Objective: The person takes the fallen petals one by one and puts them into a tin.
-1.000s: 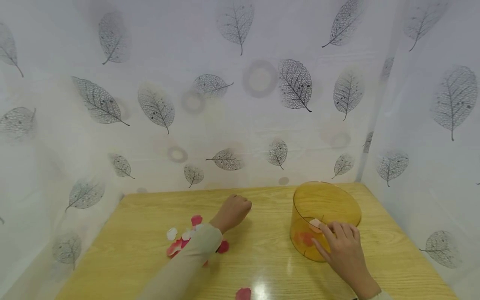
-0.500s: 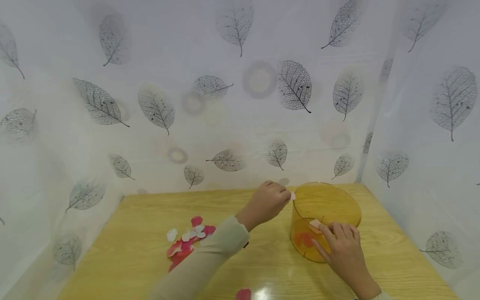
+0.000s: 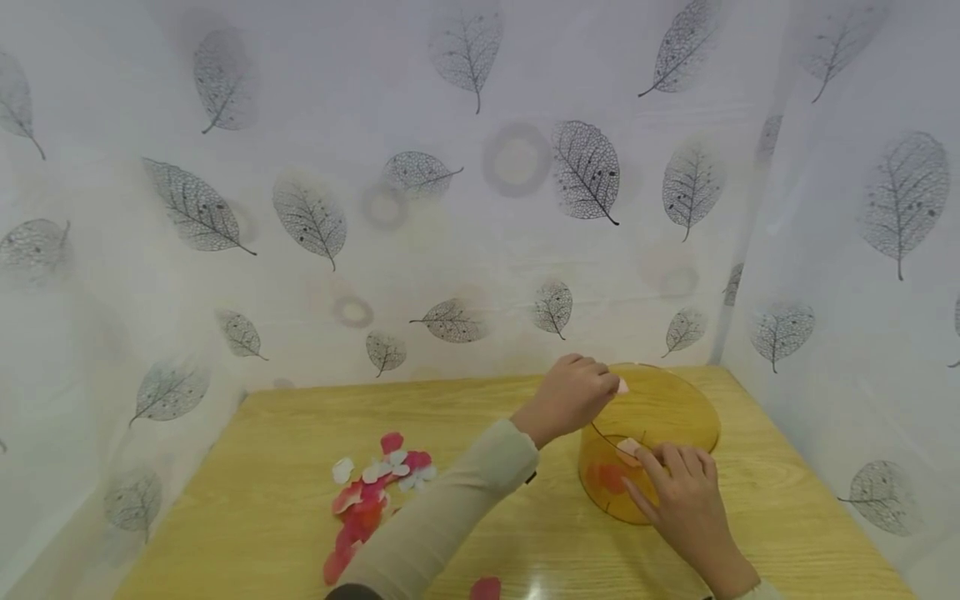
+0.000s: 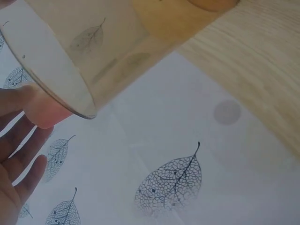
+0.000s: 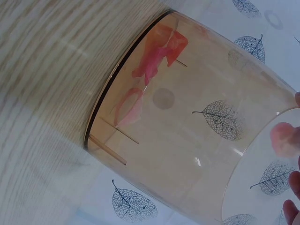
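Note:
A pale pink petal (image 3: 622,387) is pinched in my left hand (image 3: 573,396), over the left side of the mouth of an amber see-through round container (image 3: 592,462). The left wrist view shows this petal (image 4: 44,110) at the rim, with the other fingers spread. My right hand (image 3: 690,500) holds the container at its front right rim, thumb lower down along the wall. Through the wall, red petals (image 5: 159,51) and a pale pink petal (image 5: 129,108) show near the base.
Left of the container, red, pink and white petals (image 3: 363,517) lie in a loose pile on the wooden table (image 3: 292,433). A single red petal (image 3: 486,588) lies near the front. Leaf-printed curtains (image 3: 480,242) surround the table.
My left hand has moved right from near the petal pile to the container's mouth, carrying the pale petal. The right hand and the container have stayed in place.

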A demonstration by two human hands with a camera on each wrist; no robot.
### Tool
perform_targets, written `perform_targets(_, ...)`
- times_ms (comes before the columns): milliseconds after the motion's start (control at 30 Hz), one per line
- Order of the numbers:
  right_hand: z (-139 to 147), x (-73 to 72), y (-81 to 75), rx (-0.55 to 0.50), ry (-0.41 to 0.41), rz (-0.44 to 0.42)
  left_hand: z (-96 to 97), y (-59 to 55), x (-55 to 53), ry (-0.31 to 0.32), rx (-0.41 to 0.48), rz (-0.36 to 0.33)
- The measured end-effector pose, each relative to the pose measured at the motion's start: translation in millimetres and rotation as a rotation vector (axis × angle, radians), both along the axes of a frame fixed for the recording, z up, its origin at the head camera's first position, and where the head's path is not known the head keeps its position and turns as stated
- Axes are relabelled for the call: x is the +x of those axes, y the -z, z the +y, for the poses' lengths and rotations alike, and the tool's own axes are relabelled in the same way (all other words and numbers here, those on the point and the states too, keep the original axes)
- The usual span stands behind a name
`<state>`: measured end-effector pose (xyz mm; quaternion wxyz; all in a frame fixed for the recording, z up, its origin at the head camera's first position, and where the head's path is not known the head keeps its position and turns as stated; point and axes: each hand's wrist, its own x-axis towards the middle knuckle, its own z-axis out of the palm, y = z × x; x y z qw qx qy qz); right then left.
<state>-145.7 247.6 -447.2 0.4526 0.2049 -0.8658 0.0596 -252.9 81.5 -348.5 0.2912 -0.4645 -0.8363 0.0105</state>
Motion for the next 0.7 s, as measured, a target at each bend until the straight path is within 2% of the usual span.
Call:
perform_targets(167,-1.0,-2.0,0.9,-0.009,-0.02,0.035,5.2,9.1,-10.8,-0.018,0.001,-0.03)
perform_targets(333,-0.9,-2.8,1.6,-0.008,-0.023,0.038,9.7,13.3,-16.1,-0.037,-0.012,-0.059)
perform_targets(400,-0.9,-2.7,1.5,-0.004,-0.019,0.034,11.9,13.3,-16.7,-0.058,-0.032,-0.096)
perform_targets(600,-1.2,-1.7,-0.4,-0.003,-0.017,0.027,19.4,8.6,-13.8,-0.16,-0.142,-0.268)
perform_targets(700,-1.0,-0.5,-1.0,-0.001,0.0,0.014,21.1,5.0,-11.2,-0.175,-0.163,-0.296)
